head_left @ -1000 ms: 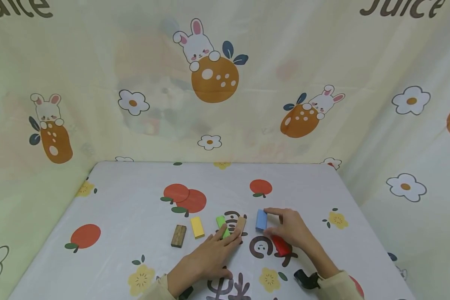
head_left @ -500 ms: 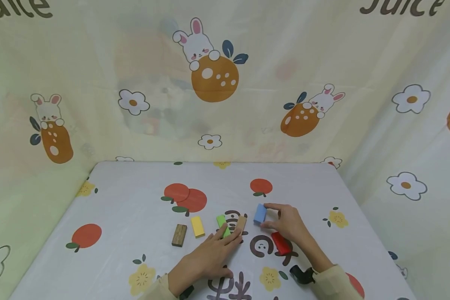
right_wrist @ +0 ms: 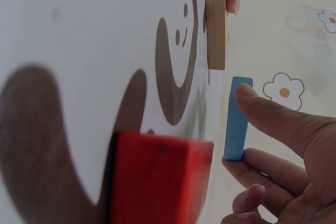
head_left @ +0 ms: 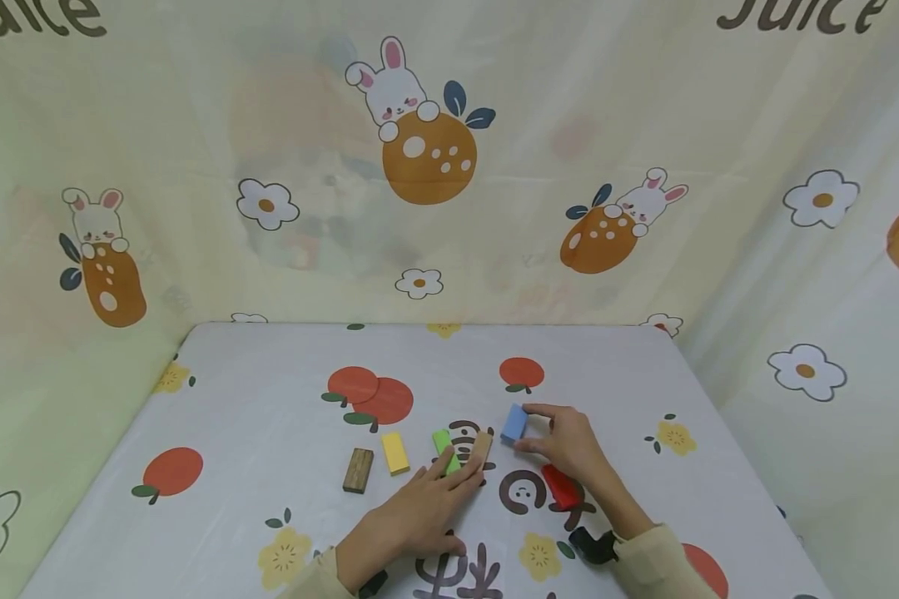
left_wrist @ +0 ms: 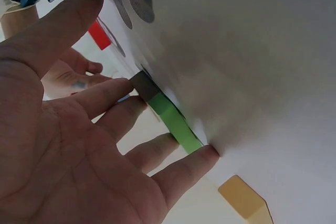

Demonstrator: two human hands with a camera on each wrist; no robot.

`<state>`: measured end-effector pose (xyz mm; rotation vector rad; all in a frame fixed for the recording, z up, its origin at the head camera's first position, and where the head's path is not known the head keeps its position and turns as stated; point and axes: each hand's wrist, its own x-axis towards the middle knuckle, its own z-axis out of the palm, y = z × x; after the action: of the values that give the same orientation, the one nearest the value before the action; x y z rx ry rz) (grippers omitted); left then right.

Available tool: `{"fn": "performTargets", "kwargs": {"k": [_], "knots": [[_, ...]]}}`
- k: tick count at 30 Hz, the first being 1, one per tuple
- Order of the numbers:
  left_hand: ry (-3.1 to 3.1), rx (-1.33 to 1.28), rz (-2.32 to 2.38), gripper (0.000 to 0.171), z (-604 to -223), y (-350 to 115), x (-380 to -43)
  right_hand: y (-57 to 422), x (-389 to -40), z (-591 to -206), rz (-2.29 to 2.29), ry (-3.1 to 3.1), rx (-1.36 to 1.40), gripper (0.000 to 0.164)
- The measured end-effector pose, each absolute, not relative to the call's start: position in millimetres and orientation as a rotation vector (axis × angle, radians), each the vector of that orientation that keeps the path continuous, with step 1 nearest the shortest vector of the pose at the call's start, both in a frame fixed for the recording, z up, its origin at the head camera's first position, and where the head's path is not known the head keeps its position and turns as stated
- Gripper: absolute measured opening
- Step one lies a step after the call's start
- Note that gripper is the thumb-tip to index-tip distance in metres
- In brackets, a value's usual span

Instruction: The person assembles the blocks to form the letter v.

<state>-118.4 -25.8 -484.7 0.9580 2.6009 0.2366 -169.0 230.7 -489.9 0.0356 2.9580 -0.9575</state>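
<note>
I see a white, fruit-printed surface (head_left: pixel 255 399). The left hand (head_left: pixel 427 512) has its grip spread, fingers touching the green rectangular block (head_left: pixel 441 440) and the pale wooden block (head_left: pixel 482 447). The right hand (head_left: pixel 569 438) pinches the blue rectangular block (head_left: pixel 514 425) in its part-closed grip, right of the pale one. The red block (head_left: pixel 562 488) lies near that wrist; leftmost lie the dark wooden block (head_left: pixel 357 471) and the yellow block (head_left: pixel 394 453).

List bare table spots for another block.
Free: the white, fruit-printed table left of the dark-brown rectangular wooden block, its far strip behind the blue rectangular block, and right of the right hand. Crowded: centre, yellow rectangular block to red rectangular block, left hand between.
</note>
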Motion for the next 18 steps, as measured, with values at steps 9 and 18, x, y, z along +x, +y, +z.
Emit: {"fn": "performTargets", "kwargs": {"k": [9, 18], "knots": [[2.61, 0.961, 0.239, 0.099, -488, -26, -120, 224, -176, -490, -0.934, 2.964, 0.027, 0.063], [2.604, 0.965, 0.242, 0.099, -488, -26, -120, 218, -181, -492, -0.907, 2.959, 0.037, 0.062]]}}
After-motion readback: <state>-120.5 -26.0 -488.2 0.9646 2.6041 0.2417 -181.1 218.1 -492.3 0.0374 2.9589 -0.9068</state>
